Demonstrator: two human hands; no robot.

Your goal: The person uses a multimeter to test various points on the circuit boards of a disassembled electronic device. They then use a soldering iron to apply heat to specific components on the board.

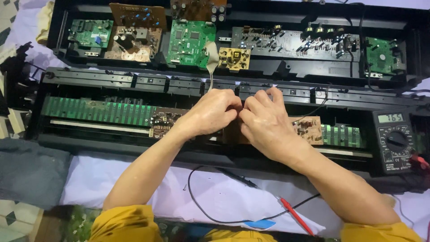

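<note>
My left hand (pixel 209 112) and my right hand (pixel 265 123) meet over the middle of an opened black electronic keyboard case (pixel 112 85). Both rest on a brown circuit board (pixel 309 129) that runs across the case's lower half, fingers curled and fingertips touching each other at its centre. What the fingers pinch is hidden under them. A long green contact board (pixel 98 110) lies to the left of my left hand, and a short green strip (pixel 342 136) shows to the right.
Several green and brown circuit boards (pixel 190 42) fill the case's upper half. A black multimeter (pixel 394 141) sits at the right, its red probe (pixel 296 216) and black probe (pixel 239 178) lying on white cloth (pixel 134 179) near me.
</note>
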